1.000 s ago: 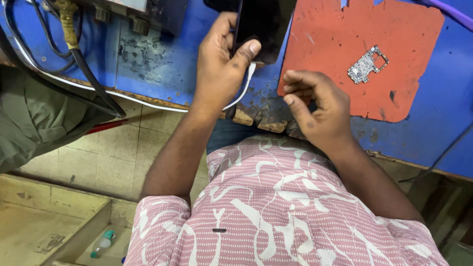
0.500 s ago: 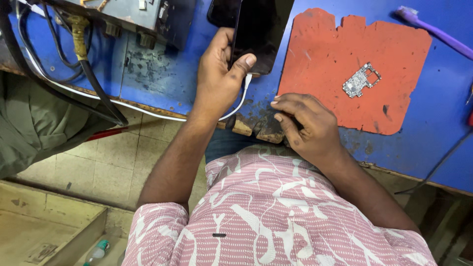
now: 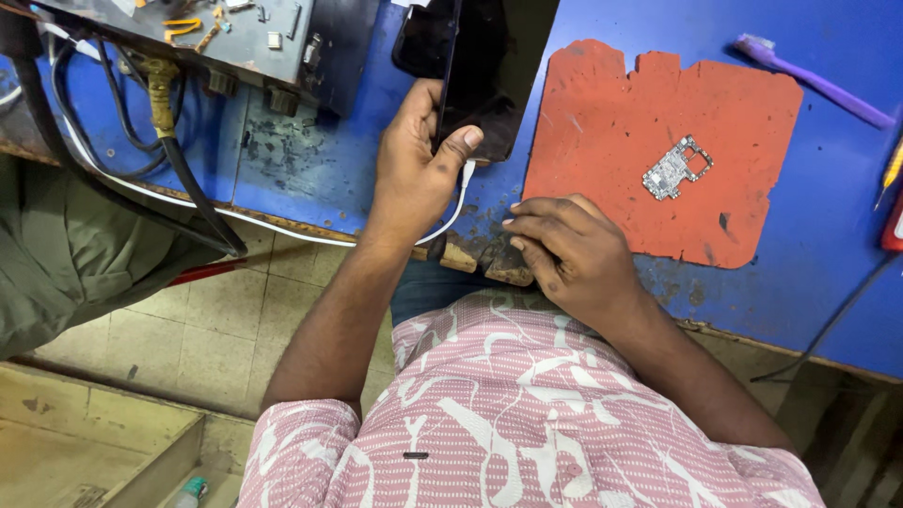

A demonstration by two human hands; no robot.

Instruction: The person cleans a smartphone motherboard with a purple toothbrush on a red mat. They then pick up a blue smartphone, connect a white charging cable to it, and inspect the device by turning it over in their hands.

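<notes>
My left hand (image 3: 414, 165) grips the lower end of a black phone (image 3: 484, 75) standing over the blue bench (image 3: 310, 169), thumb across its face. A white cable (image 3: 450, 218) runs from the phone's bottom edge, under my wrist and along the bench edge. My right hand (image 3: 564, 254) rests at the worn front edge of the bench with fingers curled, beside the corner of a red-orange mat (image 3: 611, 141); whether it holds anything is hidden. A small silver circuit board (image 3: 677, 167) lies on the mat, apart from both hands.
A dark metal unit (image 3: 235, 42) with thick black hoses (image 3: 179, 179) stands at the back left. A purple toothbrush (image 3: 814, 80) lies at the back right, a red object (image 3: 894, 221) at the right edge. An olive-clothed person (image 3: 66, 263) sits left. Tiled floor (image 3: 216, 329) lies below.
The view has shifted so the bench sits lower and the metal unit shows more. My left hand still grips the phone; my right hand has slid slightly left along the bench edge.
</notes>
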